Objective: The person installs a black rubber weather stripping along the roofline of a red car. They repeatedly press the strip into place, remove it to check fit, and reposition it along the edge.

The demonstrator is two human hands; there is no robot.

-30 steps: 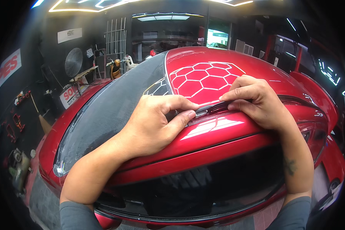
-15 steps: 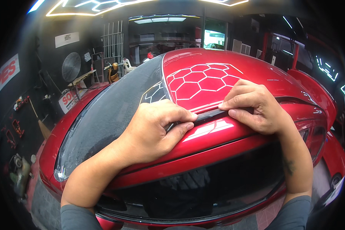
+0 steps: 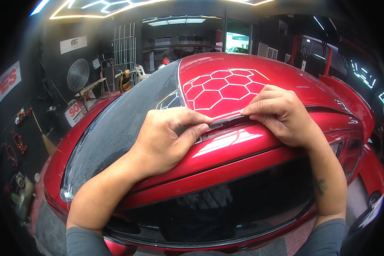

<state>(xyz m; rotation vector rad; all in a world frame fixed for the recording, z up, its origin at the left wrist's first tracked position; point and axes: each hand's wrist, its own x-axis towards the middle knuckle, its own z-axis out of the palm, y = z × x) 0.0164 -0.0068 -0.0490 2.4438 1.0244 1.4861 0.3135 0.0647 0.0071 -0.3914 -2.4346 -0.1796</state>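
Note:
A black roof trim strip [image 3: 227, 120] runs along the edge of a red car's roof [image 3: 286, 74], lifted a little out of the dark channel [image 3: 226, 128] below it. My left hand [image 3: 166, 136] is closed in a pinch on the strip near the top corner of the windshield [image 3: 119, 123]. Farther back along the roof edge, my right hand [image 3: 281, 113] pinches the same strip between thumb and fingers. Both fingertips partly hide the strip, and its ends are covered by the hands.
Below my arms lies the car's dark side window [image 3: 226, 209]. A round fan [image 3: 78, 74] stands at the far left, with a broom [image 3: 48, 144] against the wall. A white chair [image 3: 141, 72] is beyond the hood. Hexagonal ceiling lights reflect on the roof.
Both hands have shifted slightly left, and the strip has been raised and tilted toward the roof. More of the channel beneath it shows now.

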